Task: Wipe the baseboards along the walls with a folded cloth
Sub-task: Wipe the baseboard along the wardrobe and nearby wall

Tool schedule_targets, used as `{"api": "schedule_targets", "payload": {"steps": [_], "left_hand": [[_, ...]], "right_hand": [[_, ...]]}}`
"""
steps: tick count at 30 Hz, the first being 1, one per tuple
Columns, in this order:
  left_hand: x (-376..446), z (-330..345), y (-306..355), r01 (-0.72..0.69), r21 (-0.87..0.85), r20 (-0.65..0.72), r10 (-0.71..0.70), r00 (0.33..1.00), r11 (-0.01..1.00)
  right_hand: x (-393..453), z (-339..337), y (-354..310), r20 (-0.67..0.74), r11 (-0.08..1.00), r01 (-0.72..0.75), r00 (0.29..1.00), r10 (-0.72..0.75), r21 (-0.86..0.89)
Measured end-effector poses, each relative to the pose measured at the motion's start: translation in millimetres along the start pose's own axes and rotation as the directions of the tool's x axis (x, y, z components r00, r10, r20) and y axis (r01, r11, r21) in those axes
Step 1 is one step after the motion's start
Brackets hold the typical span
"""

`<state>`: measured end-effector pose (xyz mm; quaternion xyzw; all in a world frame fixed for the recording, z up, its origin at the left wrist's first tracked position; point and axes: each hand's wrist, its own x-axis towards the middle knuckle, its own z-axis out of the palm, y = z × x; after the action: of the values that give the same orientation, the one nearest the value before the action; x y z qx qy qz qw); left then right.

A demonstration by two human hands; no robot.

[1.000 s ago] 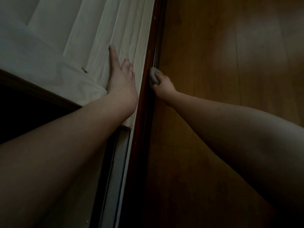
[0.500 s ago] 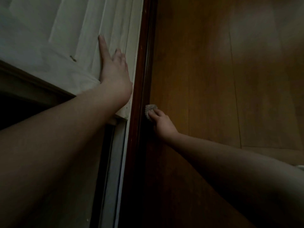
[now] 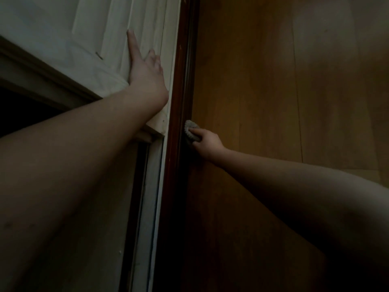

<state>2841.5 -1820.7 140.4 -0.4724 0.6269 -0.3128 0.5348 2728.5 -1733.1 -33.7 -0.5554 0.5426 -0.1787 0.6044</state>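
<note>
Grey cloth (image 3: 190,133) pinched in right hand (image 3: 207,142) fingers against dark baseboard (image 3: 175,123); left hand (image 3: 146,71), fingers spread, flat on white wall (image 3: 117,24).

A dim room inside a home, seen from close to floor level; warm brown wooden floorboards (image 3: 273,102) with visible plank seams fill the right side; a dark reddish-brown baseboard (image 3: 179,144) runs along the foot of the wall; to the left stands a white panelled door (image 3: 105,34) with moulded grooves, set beside white trim (image 3: 151,197); the painted woodwork and plank flooring suggest a lived-in house rather than a workplace.
</note>
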Motion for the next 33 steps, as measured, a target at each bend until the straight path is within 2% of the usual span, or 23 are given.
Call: {"api": "schedule_targets", "payload": {"steps": [6, 12, 15, 17, 21, 26, 29, 33], "left_hand": [[-6.7, 1.1, 2.5, -0.013, 0.026, 0.032, 0.012, 0.999, 1.0], [-18.7, 2.8, 3.2, -0.033, 0.008, 0.015, 0.033, 0.999, 0.999], [-28.5, 5.1, 5.1, -0.042, -0.011, 0.002, 0.042, 0.999, 0.999], [-34.9, 5.7, 6.8, -0.05, -0.028, 0.002, 0.05, 0.999, 0.998], [-44.4, 9.4, 11.3, -0.053, -0.118, -0.041, 0.048, 0.998, 0.992], [-48.0, 11.9, 16.8, -0.058, -0.138, -0.07, 0.049, 0.996, 0.989], [-48.7, 8.2, 15.7, -0.076, -0.127, -0.053, 0.07, 0.996, 0.989], [-53.5, 5.1, 9.5, -0.072, -0.183, -0.015, 0.071, 0.997, 0.98]], "right_hand": [[-59.4, 37.7, 20.5, 0.016, 0.993, 0.093, 0.995, -0.094, 0.073], [-93.9, 44.5, 43.5, 0.174, 0.996, 0.057, 0.982, -0.069, 0.074], [-82.4, 28.7, 42.5, 0.127, 0.978, -0.014, 0.992, -0.012, 0.206], [-67.0, 13.7, 40.4, 0.0, 0.972, -0.024, 1.0, 0.025, 0.235], [-29.2, -28.0, 28.2, -0.193, 0.991, -0.033, 0.98, 0.057, 0.127], [30.6, -81.9, -14.9, -0.247, 0.997, 0.008, 0.969, 0.011, 0.076], [64.0, -115.6, -52.4, -0.166, 0.994, 0.029, 0.985, -0.047, -0.105], [74.1, -154.9, -73.4, 0.005, 0.929, 0.084, 0.996, -0.088, -0.36]]}}
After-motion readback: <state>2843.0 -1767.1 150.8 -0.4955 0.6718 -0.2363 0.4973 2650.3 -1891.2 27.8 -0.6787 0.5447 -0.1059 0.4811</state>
